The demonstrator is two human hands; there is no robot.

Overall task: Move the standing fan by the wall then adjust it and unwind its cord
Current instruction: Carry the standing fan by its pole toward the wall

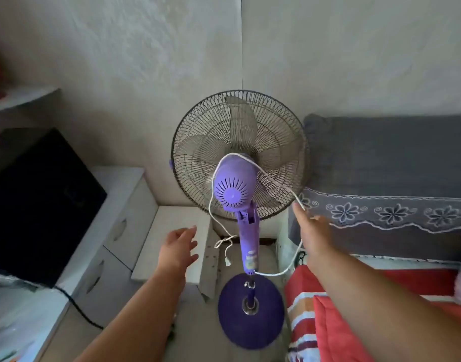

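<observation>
A purple standing fan (234,185) faces the wall, its wire cage close to the corner and its round dark base (251,310) on the floor. A white cord (211,202) loops over the motor housing and hangs down the left side, where it is knotted, with the plug dangling beside the pole. On the right the cord runs down past my right hand (311,232) to the pole. That hand touches the cord with its fingertips; whether it grips the cord I cannot tell. My left hand (178,250) hovers left of the pole, fingers apart, holding nothing.
A white box (169,244) stands on the floor left of the fan. A white cabinet (119,231) carries a dark screen (38,205) at far left. A bed with a grey headboard (386,158) and a red striped blanket (328,322) fills the right side.
</observation>
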